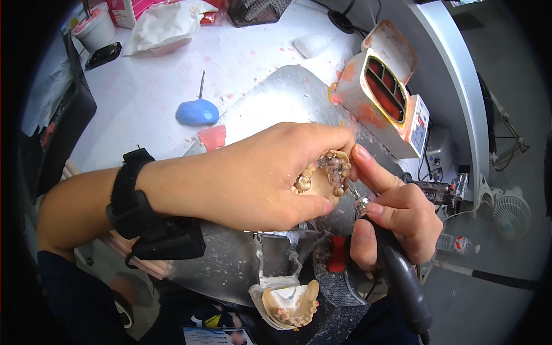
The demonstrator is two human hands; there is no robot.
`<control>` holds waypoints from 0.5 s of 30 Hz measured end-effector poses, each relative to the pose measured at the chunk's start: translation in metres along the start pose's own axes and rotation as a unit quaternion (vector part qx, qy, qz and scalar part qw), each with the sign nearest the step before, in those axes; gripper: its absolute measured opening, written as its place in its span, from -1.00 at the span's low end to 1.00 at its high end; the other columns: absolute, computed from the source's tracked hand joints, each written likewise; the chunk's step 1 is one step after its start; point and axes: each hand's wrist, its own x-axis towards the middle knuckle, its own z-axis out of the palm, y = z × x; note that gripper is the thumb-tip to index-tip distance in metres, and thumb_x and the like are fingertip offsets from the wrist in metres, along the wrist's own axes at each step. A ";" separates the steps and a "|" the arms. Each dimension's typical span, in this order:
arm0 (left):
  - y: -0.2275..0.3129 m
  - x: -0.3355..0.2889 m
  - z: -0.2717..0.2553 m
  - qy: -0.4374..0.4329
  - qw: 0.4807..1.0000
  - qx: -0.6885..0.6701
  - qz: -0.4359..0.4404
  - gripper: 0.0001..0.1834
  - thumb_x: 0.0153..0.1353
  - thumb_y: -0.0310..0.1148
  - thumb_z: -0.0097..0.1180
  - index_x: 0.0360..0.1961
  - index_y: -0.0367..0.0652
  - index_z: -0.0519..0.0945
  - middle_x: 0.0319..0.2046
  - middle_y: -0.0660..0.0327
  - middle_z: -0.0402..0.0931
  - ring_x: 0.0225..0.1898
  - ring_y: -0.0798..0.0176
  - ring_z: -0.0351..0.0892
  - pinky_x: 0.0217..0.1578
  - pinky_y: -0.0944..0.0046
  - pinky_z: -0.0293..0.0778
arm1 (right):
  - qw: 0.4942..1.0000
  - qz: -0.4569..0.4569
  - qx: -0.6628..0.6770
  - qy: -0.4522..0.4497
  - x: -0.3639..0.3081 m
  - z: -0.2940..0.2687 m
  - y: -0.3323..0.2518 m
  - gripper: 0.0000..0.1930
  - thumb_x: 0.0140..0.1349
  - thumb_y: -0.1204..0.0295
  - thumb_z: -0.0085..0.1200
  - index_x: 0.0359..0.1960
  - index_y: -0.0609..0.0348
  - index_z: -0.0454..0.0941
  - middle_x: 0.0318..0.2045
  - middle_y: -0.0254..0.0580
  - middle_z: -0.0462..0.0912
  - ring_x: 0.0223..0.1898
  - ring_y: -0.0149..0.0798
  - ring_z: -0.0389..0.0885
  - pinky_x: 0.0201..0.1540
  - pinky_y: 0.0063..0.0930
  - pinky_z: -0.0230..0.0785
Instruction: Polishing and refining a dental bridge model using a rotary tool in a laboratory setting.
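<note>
My left hand (270,175) is wrapped round a tan dental cast (324,183) bearing teeth and a dark metal framework. In my right hand (397,210) is a black rotary handpiece (401,279), gripped like a pen near its metal collar. Its thin tip meets or nearly meets the right side of the cast's teeth; which of the two I cannot tell. Nearer my lap, a second dental cast (299,310) sits in white plaster on a metal articulator (293,259), whose upper end is partly hidden by my left hand.
A worn metal plate (253,106) lies under my hands. Beyond it are a blue-handled tool (197,112), a pink wax piece (213,137) and a crumpled white tissue (164,29). A red-stained wax heater (382,95) stands at the right; a dark tray (57,103) borders the left.
</note>
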 end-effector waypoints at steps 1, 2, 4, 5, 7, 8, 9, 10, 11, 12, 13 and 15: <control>0.000 0.000 0.000 0.003 1.000 -0.004 0.002 -0.64 0.18 -0.45 0.23 0.00 -0.28 0.47 -0.16 0.15 0.52 -0.11 0.30 0.53 -0.09 0.28 0.44 | 1.000 0.002 -0.001 -0.006 0.001 0.000 0.000 -0.75 -0.03 0.55 0.39 -0.40 0.19 0.51 -0.52 -0.09 0.64 -0.12 0.09 0.78 -0.59 -0.59 0.40; 0.000 0.000 0.001 0.002 1.000 -0.003 0.003 -0.64 0.18 -0.45 0.23 0.00 -0.28 0.47 -0.16 0.15 0.52 -0.11 0.30 0.53 -0.09 0.28 0.44 | 1.000 0.007 -0.008 -0.016 0.001 -0.001 0.000 -0.75 -0.03 0.55 0.39 -0.40 0.18 0.51 -0.52 -0.08 0.64 -0.12 0.08 0.78 -0.60 -0.59 0.39; 0.001 0.001 0.001 0.007 1.000 -0.010 -0.003 -0.63 0.19 -0.44 0.23 0.01 -0.28 0.47 -0.16 0.15 0.52 -0.11 0.30 0.53 -0.08 0.28 0.44 | 1.000 -0.010 -0.015 -0.009 0.002 0.000 0.000 -0.75 -0.04 0.56 0.39 -0.40 0.18 0.52 -0.53 -0.10 0.64 -0.13 0.06 0.79 -0.63 -0.60 0.34; 0.002 0.001 0.001 0.007 1.000 -0.009 0.003 -0.63 0.19 -0.44 0.23 0.01 -0.28 0.47 -0.16 0.15 0.52 -0.11 0.30 0.53 -0.08 0.28 0.44 | 1.000 -0.015 -0.013 -0.003 0.002 0.000 0.001 -0.76 -0.05 0.56 0.39 -0.41 0.18 0.52 -0.54 -0.10 0.63 -0.13 0.05 0.79 -0.64 -0.61 0.33; 0.003 0.001 0.000 0.004 1.000 -0.011 -0.008 -0.63 0.19 -0.45 0.23 0.01 -0.28 0.47 -0.14 0.15 0.52 -0.10 0.30 0.53 -0.06 0.29 0.44 | 1.000 -0.018 -0.004 0.012 0.002 0.003 0.002 -0.77 -0.04 0.56 0.39 -0.42 0.19 0.53 -0.55 -0.12 0.61 -0.14 0.06 0.79 -0.60 -0.58 0.38; 0.004 0.000 0.000 0.003 1.000 -0.008 -0.006 -0.63 0.19 -0.45 0.23 0.01 -0.28 0.47 -0.14 0.15 0.52 -0.10 0.30 0.53 -0.06 0.29 0.44 | 1.000 -0.012 -0.008 0.000 0.002 0.004 0.002 -0.77 -0.04 0.56 0.39 -0.42 0.19 0.54 -0.56 -0.13 0.61 -0.14 0.07 0.79 -0.59 -0.57 0.40; 0.004 0.000 0.000 -0.001 1.000 -0.012 -0.009 -0.63 0.20 -0.46 0.23 0.01 -0.27 0.47 -0.14 0.15 0.52 -0.09 0.31 0.53 -0.06 0.29 0.44 | 1.000 -0.012 0.008 0.024 0.001 0.007 0.003 -0.78 -0.04 0.56 0.39 -0.43 0.20 0.55 -0.57 -0.14 0.59 -0.14 0.08 0.79 -0.56 -0.55 0.44; 0.003 0.000 0.000 -0.003 1.000 -0.016 -0.008 -0.63 0.20 -0.47 0.23 0.02 -0.27 0.47 -0.13 0.16 0.52 -0.08 0.32 0.53 -0.05 0.29 0.44 | 0.999 -0.011 0.015 0.037 0.000 0.006 0.004 -0.79 -0.04 0.56 0.39 -0.43 0.20 0.55 -0.57 -0.15 0.59 -0.14 0.09 0.79 -0.55 -0.54 0.46; 0.003 -0.001 0.000 -0.007 1.000 -0.015 -0.012 -0.63 0.20 -0.47 0.23 0.02 -0.27 0.47 -0.13 0.16 0.52 -0.08 0.32 0.53 -0.05 0.29 0.44 | 0.998 -0.010 0.022 0.050 0.000 0.007 0.004 -0.79 -0.04 0.55 0.39 -0.43 0.20 0.55 -0.58 -0.15 0.58 -0.15 0.10 0.79 -0.53 -0.53 0.47; 0.002 -0.001 0.000 -0.003 1.000 -0.022 -0.008 -0.63 0.22 -0.47 0.23 0.03 -0.27 0.46 -0.12 0.17 0.52 -0.08 0.33 0.52 -0.05 0.30 0.44 | 0.999 -0.014 0.022 0.032 -0.001 0.005 0.005 -0.80 -0.02 0.54 0.39 -0.43 0.22 0.55 -0.58 -0.15 0.57 -0.16 0.12 0.78 -0.51 -0.50 0.51; 0.001 -0.001 0.000 0.000 1.000 -0.025 0.001 -0.63 0.23 -0.47 0.23 0.04 -0.27 0.46 -0.12 0.19 0.52 -0.07 0.35 0.50 -0.05 0.31 0.44 | 1.000 -0.011 0.016 0.011 -0.002 0.002 0.005 -0.80 -0.01 0.54 0.39 -0.43 0.23 0.55 -0.58 -0.14 0.57 -0.17 0.13 0.78 -0.50 -0.49 0.52; 0.002 -0.001 0.000 -0.016 0.999 -0.037 -0.024 -0.60 0.23 -0.46 0.26 0.06 -0.26 0.45 -0.11 0.20 0.51 -0.07 0.37 0.49 -0.04 0.32 0.44 | 0.997 0.013 0.073 0.024 -0.003 -0.007 0.005 -0.79 0.12 0.46 0.28 -0.35 0.25 0.48 -0.56 -0.15 0.51 -0.10 0.23 0.74 -0.24 -0.24 0.56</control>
